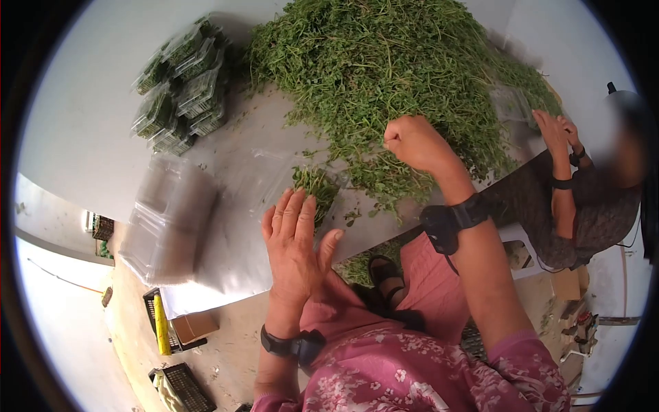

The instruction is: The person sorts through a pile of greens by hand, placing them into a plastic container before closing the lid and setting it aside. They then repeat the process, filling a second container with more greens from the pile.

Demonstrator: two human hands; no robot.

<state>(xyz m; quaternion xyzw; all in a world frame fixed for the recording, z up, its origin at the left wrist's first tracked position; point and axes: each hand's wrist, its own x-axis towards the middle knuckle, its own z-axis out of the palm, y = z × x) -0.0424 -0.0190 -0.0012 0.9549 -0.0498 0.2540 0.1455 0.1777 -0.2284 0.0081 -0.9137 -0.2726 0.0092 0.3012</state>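
Observation:
My left hand (294,240) has its fingers stretched out and its thumb apart. Its fingertips are at a small bunch of greens (316,184) in what looks like an open clear plastic box, whose clear lid (264,168) lies to the left. The hand partly covers the bunch. Over the near side of a large heap of leafy green stems (384,62), my right hand (420,145) is closed in a fist. Whatever it may hold is hidden by the fingers.
Filled clear boxes (182,82) are stacked at the back left. Nested clear containers (168,220) stand at the table's left edge. At the right, another person (583,199) works by the heap near a clear box (509,103). Black crates (184,388) sit on the floor.

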